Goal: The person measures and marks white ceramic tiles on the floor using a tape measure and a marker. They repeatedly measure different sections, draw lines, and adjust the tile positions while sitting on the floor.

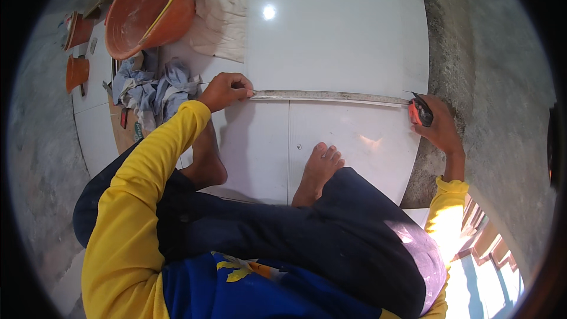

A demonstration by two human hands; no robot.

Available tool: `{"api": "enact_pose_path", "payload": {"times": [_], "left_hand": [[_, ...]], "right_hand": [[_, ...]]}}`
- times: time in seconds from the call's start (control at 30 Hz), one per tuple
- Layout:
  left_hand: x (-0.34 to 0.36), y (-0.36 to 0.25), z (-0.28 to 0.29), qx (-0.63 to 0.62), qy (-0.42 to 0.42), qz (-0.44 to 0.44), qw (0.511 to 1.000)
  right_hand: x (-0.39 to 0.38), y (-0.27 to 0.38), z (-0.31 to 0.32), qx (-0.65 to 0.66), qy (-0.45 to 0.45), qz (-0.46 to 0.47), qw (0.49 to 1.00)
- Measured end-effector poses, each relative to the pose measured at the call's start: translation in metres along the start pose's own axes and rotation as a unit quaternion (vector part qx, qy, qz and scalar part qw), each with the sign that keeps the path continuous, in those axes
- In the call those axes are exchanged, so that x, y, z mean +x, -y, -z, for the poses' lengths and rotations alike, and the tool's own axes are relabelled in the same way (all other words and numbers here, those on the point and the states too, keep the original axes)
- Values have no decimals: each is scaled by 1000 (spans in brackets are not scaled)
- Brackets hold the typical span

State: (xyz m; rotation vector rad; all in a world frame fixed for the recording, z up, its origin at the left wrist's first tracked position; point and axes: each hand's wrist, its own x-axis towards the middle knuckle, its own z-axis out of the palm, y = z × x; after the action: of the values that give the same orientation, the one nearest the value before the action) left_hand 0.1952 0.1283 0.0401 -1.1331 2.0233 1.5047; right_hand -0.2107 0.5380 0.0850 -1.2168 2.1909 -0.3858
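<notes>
A large white tile [336, 35] lies flat in front of me. Along its near edge stretches the metal blade [331, 95] of a tape measure, running straight from left to right. My left hand [227, 91] pinches the blade's end at the tile's near left corner. At the right corner my right hand [438, 123] is closed around the red and black tape measure case [420, 111]. My bare foot [321, 171] rests on the white tiled floor [260, 136] just below the tape.
An orange bucket [144, 15] with a yellow handle stands at the far left, beside a cream cloth [221, 18]. Crumpled blue-grey cloth [156, 85] lies nearer. Smaller orange containers [77, 72] sit further left. Rough grey concrete [443, 41] borders the tile's right side.
</notes>
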Motion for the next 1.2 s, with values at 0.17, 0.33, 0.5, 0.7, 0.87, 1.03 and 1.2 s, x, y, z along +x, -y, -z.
{"api": "enact_pose_path", "payload": {"times": [0.17,0.33,0.5,0.7,0.87,1.03,1.2], "left_hand": [[-2,-7,0,21,-3,19,1000],[1,-5,2,24,10,18,1000],[2,-9,1,20,-1,18,1000],[4,-8,4,53,26,17,998],[7,-5,7,46,36,-4,998],[8,-1,8,51,33,6,998],[12,1,7,43,37,-9,998]], "right_hand": [[-2,12,-14,-5,-16,24,1000],[-11,11,-37,-45,-77,16,996],[-17,13,-53,-61,-112,-13,992],[-26,17,-53,-24,-155,-53,986],[-33,3,-57,137,-194,-34,971],[-27,72,-72,541,-122,-116,824],[-16,104,-86,742,-6,-27,669]]}}
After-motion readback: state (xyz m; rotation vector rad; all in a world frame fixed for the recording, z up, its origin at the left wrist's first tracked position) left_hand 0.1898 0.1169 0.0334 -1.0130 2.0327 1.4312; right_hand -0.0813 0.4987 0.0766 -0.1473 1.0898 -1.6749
